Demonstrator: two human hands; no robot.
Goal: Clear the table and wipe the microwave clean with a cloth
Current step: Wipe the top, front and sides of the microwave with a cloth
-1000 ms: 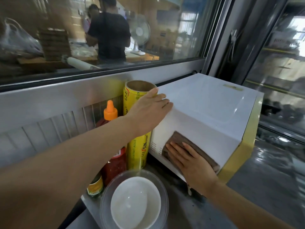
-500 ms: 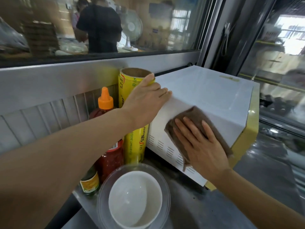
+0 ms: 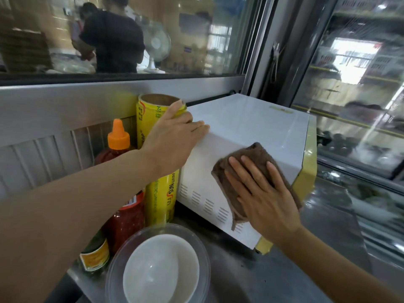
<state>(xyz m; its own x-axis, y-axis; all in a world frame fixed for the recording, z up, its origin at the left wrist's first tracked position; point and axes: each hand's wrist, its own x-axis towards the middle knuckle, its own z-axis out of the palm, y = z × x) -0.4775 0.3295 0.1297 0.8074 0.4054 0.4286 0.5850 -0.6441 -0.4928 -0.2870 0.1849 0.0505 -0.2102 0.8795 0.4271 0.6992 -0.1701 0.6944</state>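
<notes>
Head view, room first: your bench sits under a long glass window (image 3: 131,36) with a grey metal sill band, and through the pane a person in a dark shirt (image 3: 113,40) stands with their back to you near a white pedestal fan (image 3: 156,45). To your right a glass door (image 3: 360,84) throws back bright reflections. Underneath everything runs the steel counter (image 3: 273,276), dull grey, with dark smudging near the appliance's foot. Biggest thing on it is the white microwave (image 3: 251,123), yellow trim along its front edge, set at an angle in the corner with its vented side panel facing you. Your left hand (image 3: 175,136) lies flat on the near top corner, fingers straight and together, gripping nothing, just bracing the casing. Your right hand (image 3: 262,197) presses flat with fingers spread on the brown cloth (image 3: 255,154), pinning it against the side panel above the vent slots; the cloth's lower edge hangs loose past your palm. Just left of the microwave stands a tall yellow roll of cling wrap (image 3: 159,197), upright, touching or nearly touching the casing. Beside it, a red sauce bottle (image 3: 124,217) with an orange nozzle cap, then a small dark bottle (image 3: 95,256) with a yellow label. Nearest you, a clear plastic bowl (image 3: 196,241) holds a white bowl (image 3: 159,267) nested inside.
</notes>
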